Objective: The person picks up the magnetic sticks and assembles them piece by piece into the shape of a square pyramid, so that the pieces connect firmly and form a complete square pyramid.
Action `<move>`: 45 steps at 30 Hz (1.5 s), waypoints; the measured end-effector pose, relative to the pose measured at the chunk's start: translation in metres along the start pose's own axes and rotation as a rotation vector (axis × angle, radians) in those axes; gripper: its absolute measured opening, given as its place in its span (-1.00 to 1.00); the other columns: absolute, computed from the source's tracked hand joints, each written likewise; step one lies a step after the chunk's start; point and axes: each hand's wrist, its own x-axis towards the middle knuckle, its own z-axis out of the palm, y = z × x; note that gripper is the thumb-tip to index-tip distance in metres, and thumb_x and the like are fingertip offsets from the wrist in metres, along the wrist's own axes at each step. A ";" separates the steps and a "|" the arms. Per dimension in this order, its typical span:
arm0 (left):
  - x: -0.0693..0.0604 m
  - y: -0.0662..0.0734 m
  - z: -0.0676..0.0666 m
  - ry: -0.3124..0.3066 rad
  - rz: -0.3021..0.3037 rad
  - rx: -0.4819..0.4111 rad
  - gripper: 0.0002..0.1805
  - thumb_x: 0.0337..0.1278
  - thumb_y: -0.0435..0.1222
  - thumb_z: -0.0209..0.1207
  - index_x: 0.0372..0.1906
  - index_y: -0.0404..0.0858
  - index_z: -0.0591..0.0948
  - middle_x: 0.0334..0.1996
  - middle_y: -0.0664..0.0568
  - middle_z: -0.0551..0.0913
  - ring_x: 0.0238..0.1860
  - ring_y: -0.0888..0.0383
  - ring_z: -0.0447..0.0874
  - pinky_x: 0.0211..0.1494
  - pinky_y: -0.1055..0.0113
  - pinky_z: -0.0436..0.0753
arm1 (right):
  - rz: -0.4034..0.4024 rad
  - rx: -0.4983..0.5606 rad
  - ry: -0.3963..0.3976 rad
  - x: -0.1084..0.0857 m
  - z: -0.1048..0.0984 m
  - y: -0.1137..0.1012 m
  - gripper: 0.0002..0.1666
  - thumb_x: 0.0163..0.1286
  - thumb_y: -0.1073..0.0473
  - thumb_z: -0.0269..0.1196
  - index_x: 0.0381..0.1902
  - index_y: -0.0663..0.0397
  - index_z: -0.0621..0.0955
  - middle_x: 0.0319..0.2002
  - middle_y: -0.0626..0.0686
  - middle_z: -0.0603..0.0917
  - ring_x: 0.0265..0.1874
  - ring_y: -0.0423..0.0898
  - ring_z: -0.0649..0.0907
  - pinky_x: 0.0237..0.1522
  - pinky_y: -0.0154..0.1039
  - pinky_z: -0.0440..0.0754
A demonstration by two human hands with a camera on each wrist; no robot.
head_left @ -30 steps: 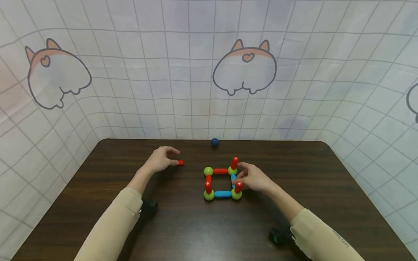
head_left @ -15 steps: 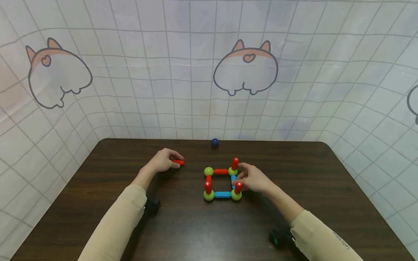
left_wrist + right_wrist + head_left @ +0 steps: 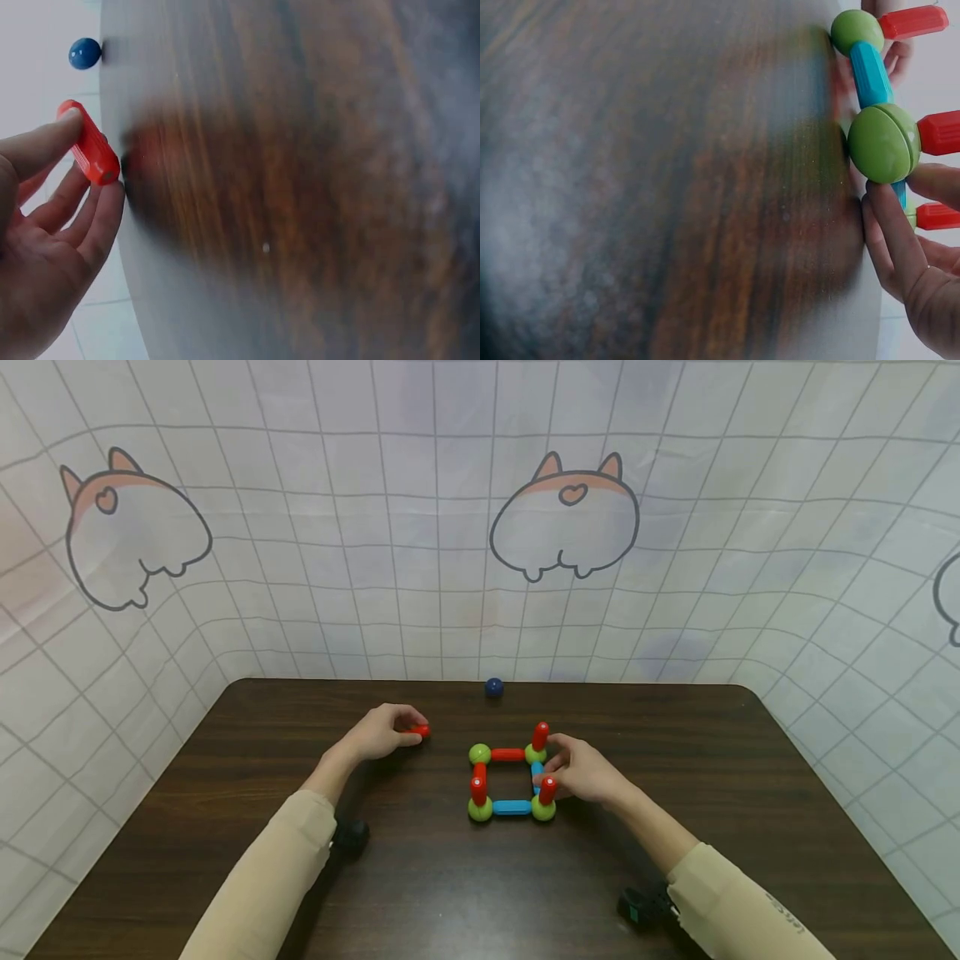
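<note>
Here, a dark wooden table [image 3: 465, 893], a square ball-and-stick frame [image 3: 512, 807] on it, the right hand [image 3: 585, 770] gripping the frame's right side, the left hand [image 3: 377, 732] pinching a red stick [image 3: 93, 150] left of the frame, a glossy blue ball [image 3: 493, 687] at the table's far edge.

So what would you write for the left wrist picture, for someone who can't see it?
A left hand pinches a red stick between thumb and fingers, close to a shiny brown wooden table. A blue ball sits apart from the hand. The view is sideways, with the table filling the right.
</note>
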 end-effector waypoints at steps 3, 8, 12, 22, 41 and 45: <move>-0.001 0.003 0.002 0.006 0.017 -0.023 -0.76 0.35 -0.33 0.32 0.05 -0.26 0.68 -0.09 -0.04 0.69 -0.04 0.00 0.62 0.15 -0.01 0.56 | -0.002 -0.003 -0.002 -0.001 0.000 -0.001 -0.09 0.33 0.34 0.43 0.50 0.42 0.22 -0.16 0.26 0.66 -0.39 0.02 0.76 -0.22 -0.07 0.76; -0.003 0.010 0.008 0.029 0.036 -0.072 -0.72 0.36 -0.33 0.31 0.11 -0.25 0.65 -0.07 -0.01 0.69 -0.01 0.01 0.63 0.15 0.01 0.57 | 0.013 -0.006 0.001 0.000 0.000 -0.001 -0.12 0.34 0.32 0.42 0.49 0.38 0.26 -0.17 0.24 0.66 -0.38 0.02 0.76 -0.21 -0.09 0.76; -0.005 0.017 0.012 0.032 0.055 -0.115 -0.64 0.37 -0.32 0.31 0.20 -0.27 0.64 -0.04 0.00 0.69 -0.01 0.01 0.65 0.10 0.03 0.61 | 0.016 -0.007 -0.003 0.001 -0.001 0.000 -0.13 0.37 0.30 0.40 0.50 0.39 0.24 -0.16 0.24 0.66 -0.36 0.01 0.75 -0.21 -0.09 0.76; -0.006 0.036 0.028 0.040 0.114 -0.265 -0.62 0.34 -0.34 0.33 0.21 -0.29 0.64 -0.02 0.02 0.69 -0.02 0.03 0.68 0.04 0.09 0.65 | 0.006 -0.016 -0.017 0.000 -0.002 0.001 -0.16 0.42 0.29 0.36 0.50 0.41 0.22 -0.13 0.25 0.66 -0.33 0.01 0.76 -0.19 -0.08 0.76; -0.001 0.054 0.045 0.029 0.179 -0.323 -0.65 0.31 -0.37 0.35 0.15 -0.32 0.64 -0.07 0.02 0.70 -0.06 0.06 0.69 0.04 0.15 0.68 | -0.014 -0.011 -0.023 -0.001 -0.002 0.001 -0.14 0.42 0.29 0.36 0.51 0.42 0.19 -0.11 0.24 0.67 -0.32 0.01 0.75 -0.17 -0.06 0.76; 0.001 0.059 0.047 0.024 0.178 -0.308 -0.67 0.31 -0.38 0.34 0.14 -0.31 0.64 -0.09 0.04 0.70 -0.04 0.07 0.69 0.06 0.16 0.67 | -0.003 -0.006 -0.014 0.000 -0.002 0.003 -0.16 0.41 0.30 0.37 0.50 0.40 0.23 -0.13 0.24 0.67 -0.32 0.01 0.76 -0.18 -0.07 0.76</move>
